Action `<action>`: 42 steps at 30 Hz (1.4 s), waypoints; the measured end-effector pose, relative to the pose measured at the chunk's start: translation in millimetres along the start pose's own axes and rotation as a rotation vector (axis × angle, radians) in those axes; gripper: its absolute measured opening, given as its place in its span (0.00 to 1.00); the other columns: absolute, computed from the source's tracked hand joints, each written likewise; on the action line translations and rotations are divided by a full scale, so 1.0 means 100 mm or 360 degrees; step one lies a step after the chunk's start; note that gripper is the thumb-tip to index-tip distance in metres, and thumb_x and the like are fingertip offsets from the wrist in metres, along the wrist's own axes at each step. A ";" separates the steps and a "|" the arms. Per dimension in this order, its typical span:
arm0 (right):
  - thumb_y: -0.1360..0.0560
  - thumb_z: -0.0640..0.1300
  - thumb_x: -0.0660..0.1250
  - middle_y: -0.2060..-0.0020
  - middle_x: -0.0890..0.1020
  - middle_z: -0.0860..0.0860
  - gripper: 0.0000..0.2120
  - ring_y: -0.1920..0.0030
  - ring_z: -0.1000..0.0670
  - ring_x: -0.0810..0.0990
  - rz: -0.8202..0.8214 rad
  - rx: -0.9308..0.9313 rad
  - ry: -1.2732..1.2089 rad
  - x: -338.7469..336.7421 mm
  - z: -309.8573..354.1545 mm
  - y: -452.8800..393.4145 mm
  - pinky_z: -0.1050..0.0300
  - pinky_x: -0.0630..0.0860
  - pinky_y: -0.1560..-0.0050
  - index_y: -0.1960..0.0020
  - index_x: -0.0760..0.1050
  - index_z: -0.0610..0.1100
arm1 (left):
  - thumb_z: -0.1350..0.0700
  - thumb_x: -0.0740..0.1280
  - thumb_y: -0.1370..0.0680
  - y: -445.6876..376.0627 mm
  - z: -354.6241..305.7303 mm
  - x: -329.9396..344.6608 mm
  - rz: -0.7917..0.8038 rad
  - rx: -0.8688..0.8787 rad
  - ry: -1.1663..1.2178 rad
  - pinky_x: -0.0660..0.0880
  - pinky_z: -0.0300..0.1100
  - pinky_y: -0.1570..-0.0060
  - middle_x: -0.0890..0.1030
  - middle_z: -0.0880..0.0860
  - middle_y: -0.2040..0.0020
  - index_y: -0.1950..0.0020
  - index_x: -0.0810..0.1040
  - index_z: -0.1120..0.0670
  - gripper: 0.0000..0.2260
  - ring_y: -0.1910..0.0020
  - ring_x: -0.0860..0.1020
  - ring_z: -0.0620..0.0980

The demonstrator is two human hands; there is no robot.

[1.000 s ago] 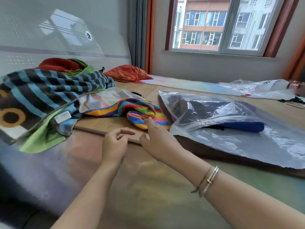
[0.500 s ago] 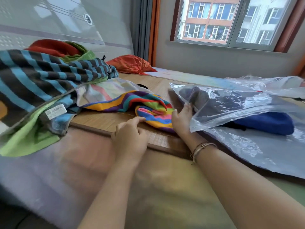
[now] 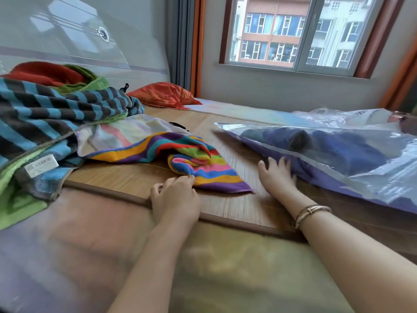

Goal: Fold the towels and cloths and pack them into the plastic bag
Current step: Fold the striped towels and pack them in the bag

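We're in a home bedroom here, and the signs are all over. A wide bed fills the view, topped with a woven bamboo mat edged in brown binding, and a padded grey headboard rises on the left. An orange satin pillow sits at the head of the bed. Grey curtains hang beside a sliding window, and through the glass, apartment blocks with balconies.

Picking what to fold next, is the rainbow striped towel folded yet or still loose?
Still loose. The rainbow striped towel lies rumpled and bunched on the bamboo mat, with no flat layers or squared edges. The left hand touches its near corner.
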State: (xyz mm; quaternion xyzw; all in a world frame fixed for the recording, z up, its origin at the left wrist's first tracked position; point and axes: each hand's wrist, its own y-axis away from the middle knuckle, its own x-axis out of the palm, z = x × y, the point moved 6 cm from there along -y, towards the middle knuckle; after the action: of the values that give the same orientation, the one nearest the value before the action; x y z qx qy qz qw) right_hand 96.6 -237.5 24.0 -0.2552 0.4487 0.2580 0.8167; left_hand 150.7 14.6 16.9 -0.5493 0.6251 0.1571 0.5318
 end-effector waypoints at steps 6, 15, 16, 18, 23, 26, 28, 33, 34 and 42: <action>0.22 0.56 0.58 0.36 0.76 0.42 0.24 0.35 0.40 0.72 0.0141 -0.0083 -0.0437 0.11 0.36 0.32 0.51 0.68 0.36 0.31 0.67 0.43 | 0.56 0.54 0.30 0.17 -0.28 -0.11 -0.0103 0.0268 0.0722 0.65 0.45 0.34 0.81 0.49 0.44 0.46 0.84 0.48 0.22 0.38 0.74 0.49; 0.27 0.41 0.66 0.70 0.71 0.49 0.04 0.69 0.52 0.70 0.0621 -0.0272 -0.0323 -0.11 0.51 0.85 0.59 0.66 0.70 0.59 0.75 0.42 | 0.63 0.60 0.33 0.57 -0.20 -0.32 0.0174 0.0034 0.1667 0.77 0.43 0.57 0.82 0.52 0.69 0.73 0.80 0.51 0.14 0.65 0.80 0.48; 0.28 0.41 0.66 0.72 0.68 0.50 0.07 0.71 0.52 0.66 0.0678 -0.0328 -0.0299 -0.15 0.53 0.91 0.59 0.63 0.72 0.64 0.73 0.42 | 0.62 0.60 0.33 0.58 -0.11 -0.35 0.0054 -0.0046 0.1683 0.77 0.45 0.56 0.82 0.52 0.69 0.72 0.78 0.51 0.12 0.64 0.80 0.50; 0.29 0.41 0.66 0.71 0.70 0.51 0.06 0.70 0.53 0.67 0.0748 -0.0438 -0.0307 -0.24 0.54 0.98 0.61 0.64 0.71 0.64 0.75 0.42 | 0.59 0.62 0.28 0.58 0.09 -0.40 -0.0187 -0.0214 0.1627 0.76 0.47 0.54 0.82 0.53 0.63 0.64 0.77 0.52 0.06 0.58 0.81 0.54; 0.27 0.40 0.65 0.69 0.73 0.54 0.06 0.67 0.56 0.69 0.0831 -0.0679 -0.0423 -0.51 0.54 1.17 0.66 0.66 0.67 0.60 0.79 0.48 | 0.41 0.67 0.26 0.56 0.29 -0.43 -0.0191 -0.0415 0.1794 0.73 0.50 0.37 0.77 0.52 0.41 0.40 0.70 0.47 0.18 0.41 0.77 0.52; 0.26 0.44 0.65 0.66 0.72 0.51 0.08 0.62 0.55 0.69 0.1050 -0.0757 -0.0482 -0.53 0.47 1.29 0.57 0.66 0.59 0.62 0.77 0.43 | 0.45 0.67 0.24 0.61 0.16 -0.54 -0.0187 -0.0213 0.1785 0.71 0.28 0.42 0.72 0.49 0.35 0.30 0.65 0.43 0.24 0.40 0.74 0.39; 0.28 0.53 0.65 0.65 0.71 0.51 0.13 0.60 0.55 0.69 0.1035 -0.0715 -0.0473 -0.49 0.45 1.28 0.55 0.66 0.57 0.62 0.76 0.43 | 0.51 0.69 0.25 0.65 0.06 -0.52 -0.0059 -0.0078 0.1717 0.71 0.22 0.52 0.70 0.47 0.34 0.27 0.64 0.44 0.28 0.44 0.75 0.39; 0.27 0.57 0.70 0.52 0.79 0.47 0.20 0.52 0.49 0.77 0.0609 -0.0311 -0.0571 -0.30 0.44 1.12 0.55 0.73 0.51 0.47 0.71 0.43 | 0.61 0.74 0.28 0.71 -0.08 -0.32 0.0211 0.0159 0.1302 0.75 0.33 0.46 0.77 0.48 0.37 0.32 0.74 0.46 0.26 0.44 0.78 0.42; 0.27 0.54 0.71 0.50 0.78 0.46 0.22 0.50 0.48 0.78 0.0616 -0.0264 -0.0577 -0.24 0.44 1.12 0.55 0.74 0.49 0.42 0.69 0.43 | 0.62 0.73 0.28 0.71 -0.08 -0.30 0.0221 0.0138 0.1293 0.75 0.34 0.45 0.78 0.48 0.38 0.33 0.75 0.47 0.25 0.44 0.78 0.42; 0.33 0.39 0.71 0.62 0.81 0.46 0.07 0.60 0.50 0.77 0.0704 -0.0467 -0.1368 -0.39 0.77 1.17 0.54 0.74 0.56 0.55 0.83 0.41 | 0.51 0.62 0.19 0.69 -0.01 -0.45 0.0227 -0.0428 0.2052 0.79 0.42 0.55 0.80 0.48 0.45 0.33 0.66 0.43 0.16 0.58 0.83 0.50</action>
State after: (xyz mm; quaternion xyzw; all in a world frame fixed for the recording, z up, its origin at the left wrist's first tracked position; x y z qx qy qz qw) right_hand 48.9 -108.3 71.8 -0.1368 0.0741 0.5668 0.8090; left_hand 83.9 61.1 28.5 -0.5521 0.8280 -0.0916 -0.0338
